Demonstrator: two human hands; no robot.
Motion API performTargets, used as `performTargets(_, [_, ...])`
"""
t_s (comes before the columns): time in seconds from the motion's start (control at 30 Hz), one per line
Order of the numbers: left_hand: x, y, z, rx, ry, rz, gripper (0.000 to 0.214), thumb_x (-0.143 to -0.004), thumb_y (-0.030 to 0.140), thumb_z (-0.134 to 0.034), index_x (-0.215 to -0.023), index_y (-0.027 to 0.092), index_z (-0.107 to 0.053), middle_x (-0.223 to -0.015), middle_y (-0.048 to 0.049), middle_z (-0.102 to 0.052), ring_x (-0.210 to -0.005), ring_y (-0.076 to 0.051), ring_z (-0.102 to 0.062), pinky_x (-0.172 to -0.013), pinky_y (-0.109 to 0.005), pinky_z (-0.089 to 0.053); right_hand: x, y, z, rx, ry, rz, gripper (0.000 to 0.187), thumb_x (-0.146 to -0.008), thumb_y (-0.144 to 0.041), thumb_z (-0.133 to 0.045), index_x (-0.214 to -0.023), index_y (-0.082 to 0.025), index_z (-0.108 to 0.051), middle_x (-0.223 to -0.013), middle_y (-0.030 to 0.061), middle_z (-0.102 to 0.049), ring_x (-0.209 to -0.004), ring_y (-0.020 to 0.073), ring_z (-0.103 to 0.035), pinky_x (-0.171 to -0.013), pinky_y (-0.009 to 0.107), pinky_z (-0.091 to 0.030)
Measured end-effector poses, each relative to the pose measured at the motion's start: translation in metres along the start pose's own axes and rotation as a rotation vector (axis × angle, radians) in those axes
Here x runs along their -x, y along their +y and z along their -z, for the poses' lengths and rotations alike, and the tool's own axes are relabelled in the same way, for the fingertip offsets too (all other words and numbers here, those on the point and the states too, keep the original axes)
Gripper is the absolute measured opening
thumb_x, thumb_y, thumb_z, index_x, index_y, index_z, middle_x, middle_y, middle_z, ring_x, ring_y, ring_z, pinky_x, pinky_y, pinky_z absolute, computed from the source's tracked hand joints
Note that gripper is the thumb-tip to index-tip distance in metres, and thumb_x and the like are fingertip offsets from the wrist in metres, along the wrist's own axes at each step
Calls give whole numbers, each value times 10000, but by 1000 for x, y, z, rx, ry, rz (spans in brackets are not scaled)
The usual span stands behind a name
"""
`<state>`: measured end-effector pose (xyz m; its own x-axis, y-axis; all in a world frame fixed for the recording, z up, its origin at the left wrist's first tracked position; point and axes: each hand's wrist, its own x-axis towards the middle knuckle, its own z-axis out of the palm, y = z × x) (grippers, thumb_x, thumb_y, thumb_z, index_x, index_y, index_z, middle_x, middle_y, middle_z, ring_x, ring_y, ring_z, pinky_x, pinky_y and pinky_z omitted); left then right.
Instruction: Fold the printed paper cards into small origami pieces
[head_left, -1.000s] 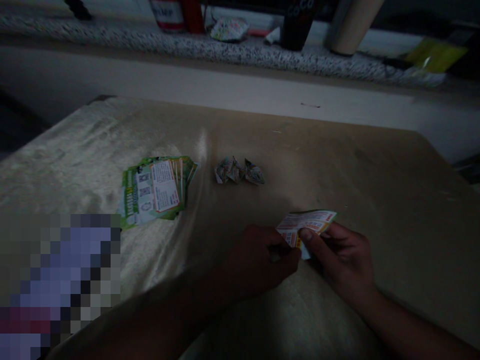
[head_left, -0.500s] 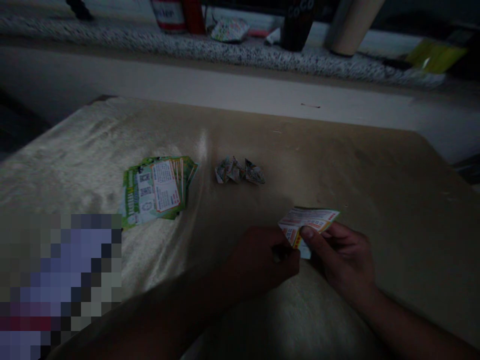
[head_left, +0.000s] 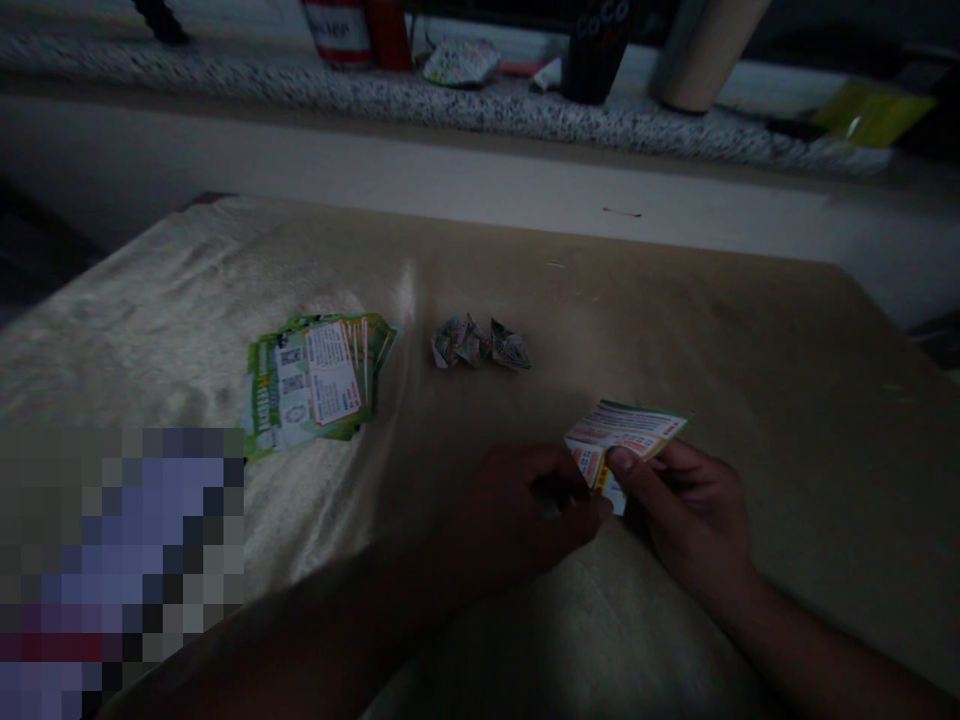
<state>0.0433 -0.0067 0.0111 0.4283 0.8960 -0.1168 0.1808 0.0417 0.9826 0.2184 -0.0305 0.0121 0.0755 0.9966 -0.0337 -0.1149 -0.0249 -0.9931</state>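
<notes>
A partly folded printed paper flyer (head_left: 626,432), white with orange and yellow print, is held above the table in front of me. My right hand (head_left: 694,500) pinches it, thumb on top and fingers beneath. At its lower left corner, my left hand (head_left: 536,505) grips the edge between thumb and curled fingers. Farther back lie small folded paper pieces (head_left: 471,345), dark and patterned, in a short row. To their left rests a fanned stack of green and white flyers (head_left: 319,380).
A cloth-covered table (head_left: 712,330) runs up to the wall. On the speckled stone sill (head_left: 480,115) stand a dark bottle (head_left: 596,50), a red and white can (head_left: 341,35), a pale cylinder (head_left: 709,50) and a yellow packet (head_left: 870,110). A blurred-out patch covers the lower left.
The flyer has shifted slightly up and right, and its top side appears a little more spread. Both hands keep hold of it. The stack and folded pieces have stayed put.
</notes>
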Motion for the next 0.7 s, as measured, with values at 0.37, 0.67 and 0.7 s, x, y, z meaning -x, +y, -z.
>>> performTargets(0.37, [-1, -9, 4, 334, 86, 61, 265, -828, 402, -741, -787, 141, -717, -717, -16, -667, -659, -136, -581, -618, -247, -442, -4, 8, 3, -10, -48, -53, 103, -824, -321, -828, -770, -235, -812, -681, 9, -746, -593, 123, -677, -547, 195, -551])
performTargets(0.67, [-1, -3, 12, 434, 18, 61, 209, -814, 342, -729, -812, 133, -734, -663, -7, -647, -600, -117, -547, -578, -239, -432, -3, 13, 9, -78, -150, -117, 83, -891, -319, -763, -904, -237, -775, -826, 34, -794, -689, 168, -740, -647, 278, -607])
performTargets(0.7, [-1, -2, 12, 440, 9, 54, 204, -818, 336, -719, -816, 133, -738, -647, -4, -641, -586, -114, -540, -570, -237, -430, -4, 13, 8, -68, -145, -99, 82, -901, -314, -750, -910, -234, -763, -830, 37, -788, -688, 171, -739, -653, 293, -612])
